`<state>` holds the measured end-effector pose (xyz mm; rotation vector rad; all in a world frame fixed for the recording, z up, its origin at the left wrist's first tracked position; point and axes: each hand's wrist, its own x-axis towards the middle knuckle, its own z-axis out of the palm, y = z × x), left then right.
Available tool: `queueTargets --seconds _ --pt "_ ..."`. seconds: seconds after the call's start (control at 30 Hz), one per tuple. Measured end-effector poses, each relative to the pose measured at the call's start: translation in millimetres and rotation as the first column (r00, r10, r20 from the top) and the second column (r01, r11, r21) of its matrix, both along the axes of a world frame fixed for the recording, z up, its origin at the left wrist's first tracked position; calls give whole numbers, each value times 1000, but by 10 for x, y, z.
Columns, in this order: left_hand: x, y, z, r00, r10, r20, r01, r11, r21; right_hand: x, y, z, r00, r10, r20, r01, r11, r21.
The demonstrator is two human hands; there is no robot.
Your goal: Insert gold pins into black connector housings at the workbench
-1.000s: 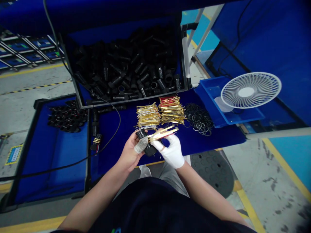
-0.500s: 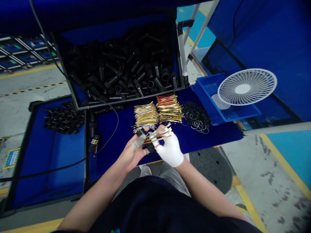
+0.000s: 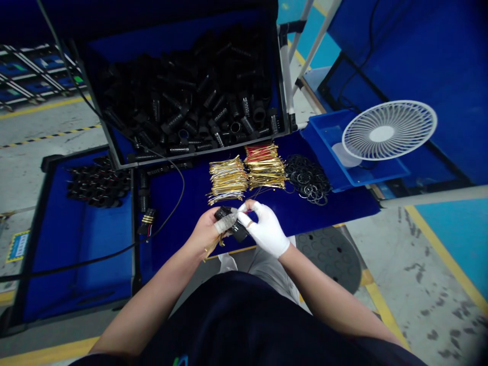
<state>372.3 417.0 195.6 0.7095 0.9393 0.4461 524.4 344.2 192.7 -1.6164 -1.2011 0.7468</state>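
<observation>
My left hand, bare with a taped fingertip, grips a small black plastic connector over the front edge of the blue bench. Gold strips stick out below that hand. My right hand, in a white glove, is closed in a pinch against the same connector. Just beyond the hands lie two stacks of gold strips and a heap of dark rings.
A big bin of black connectors stands at the back. A left tray holds more black parts. A black cable crosses the bench. A white fan rests on a blue tray at right.
The gold strips that stuck out to the right from my right hand are gone from there; strips now hang below my left hand. Both hands have closed in on the connector.
</observation>
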Motion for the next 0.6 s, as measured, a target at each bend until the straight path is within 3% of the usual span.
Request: queueTargets --seconds 0.07,0.17,0.2,0.23,0.3,0.37,0.43,0.5,0.6 --pt "-19 14 -68 999 -20 26 21 999 -33 24 -28 -31 994 102 30 -104 993 51" --pt "-61 60 -183 999 -21 49 24 997 -77 95 -63 -164 937 306 170 -327 938 111" --pt "-77 81 -228 999 -11 49 15 997 -80 114 -70 -220 933 322 162 -342 932 117" --pt "-92 101 -280 999 1 48 3 997 -79 127 -74 -268 952 289 95 -300 946 122" --pt "-121 137 -407 999 32 22 -30 998 -56 131 -72 -309 976 87 -198 -57 987 151" --pt "-141 152 -561 998 56 -37 -56 998 -6 104 -51 -252 824 -111 -555 244 954 173" --pt "-148 141 -717 993 69 -92 -65 997 43 52 1 -137 603 -132 -787 439 878 189" --pt "-140 116 -844 990 76 -118 -69 995 70 -19 89 -59 484 -63 -873 488 847 210" --pt "-112 92 -953 987 87 -133 -73 992 103 -133 250 -150 429 -13 -903 474 854 214"
